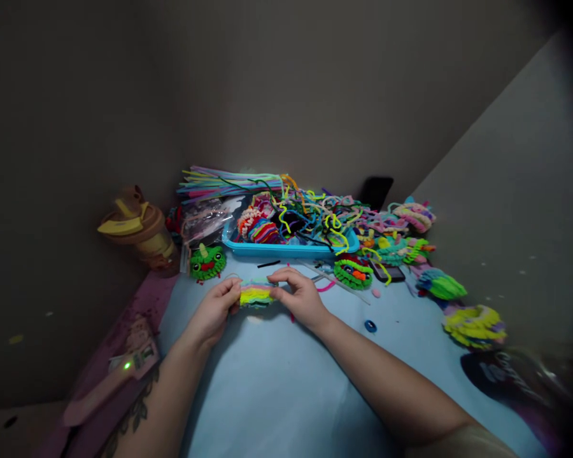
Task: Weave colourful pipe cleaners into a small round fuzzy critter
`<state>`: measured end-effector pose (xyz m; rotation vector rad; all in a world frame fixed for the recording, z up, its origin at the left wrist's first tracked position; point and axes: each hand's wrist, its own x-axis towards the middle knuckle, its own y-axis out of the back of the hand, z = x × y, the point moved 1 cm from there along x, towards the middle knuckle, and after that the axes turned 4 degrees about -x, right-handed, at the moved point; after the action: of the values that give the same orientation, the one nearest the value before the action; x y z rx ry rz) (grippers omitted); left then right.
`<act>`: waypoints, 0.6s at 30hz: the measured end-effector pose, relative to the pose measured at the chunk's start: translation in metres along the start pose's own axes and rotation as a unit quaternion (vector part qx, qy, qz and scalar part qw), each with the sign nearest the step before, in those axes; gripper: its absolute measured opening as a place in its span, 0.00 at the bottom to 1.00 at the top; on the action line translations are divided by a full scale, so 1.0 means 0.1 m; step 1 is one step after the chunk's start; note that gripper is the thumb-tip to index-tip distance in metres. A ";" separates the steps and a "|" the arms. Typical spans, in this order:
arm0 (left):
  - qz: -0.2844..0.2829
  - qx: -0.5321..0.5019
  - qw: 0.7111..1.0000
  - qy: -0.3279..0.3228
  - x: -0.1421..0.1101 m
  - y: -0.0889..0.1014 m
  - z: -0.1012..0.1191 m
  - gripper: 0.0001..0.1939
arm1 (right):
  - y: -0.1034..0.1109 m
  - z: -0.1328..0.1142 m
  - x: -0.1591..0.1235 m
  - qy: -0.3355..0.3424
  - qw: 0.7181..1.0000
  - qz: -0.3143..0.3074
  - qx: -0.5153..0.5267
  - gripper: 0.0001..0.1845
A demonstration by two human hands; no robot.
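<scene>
Between my two hands is a small striped piece of fuzzy pipe cleaners (256, 294), with yellow, pink and bluish-green rows. My left hand (219, 304) pinches its left end between thumb and fingers. At the right end, my right hand (300, 298) grips it with thumb below and fingers above. The piece is held a little above the light blue table cover (277, 388). Just beyond my left hand sits a green pipe-cleaner figure (208, 262) with eyes and a red mouth. A similar green round figure (353, 273) lies beyond my right hand.
A blue tray (291, 250) heaped with tangled pipe cleaners stands at the back, straight pipe cleaners (229, 182) behind it. Left are a lidded cup (141, 232) and a pink device (119, 385) with a green light. Several colourful bundles, a blue ring (370, 326) and a cap (494, 372) lie right.
</scene>
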<state>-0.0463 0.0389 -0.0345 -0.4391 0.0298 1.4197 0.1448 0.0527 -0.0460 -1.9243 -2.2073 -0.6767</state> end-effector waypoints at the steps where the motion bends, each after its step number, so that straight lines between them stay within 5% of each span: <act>1: 0.001 -0.002 1.000 0.001 0.00 0.00 0.00 0.17 | 0.00 0.00 0.00 -0.002 1.000 -0.001 0.001 0.08; 8: -0.010 0.010 1.000 0.001 0.00 -0.02 0.00 0.16 | -0.03 0.13 0.01 -0.110 0.991 0.026 0.076 0.09; 18: -0.007 0.020 1.000 -0.010 0.02 0.03 0.01 0.16 | -0.03 0.15 0.02 -0.088 0.995 0.008 0.038 0.07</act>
<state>-0.0490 0.0413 -0.0352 -0.3923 0.0383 1.4076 0.1445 0.0605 -0.0592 -2.0320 -2.2775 -0.4284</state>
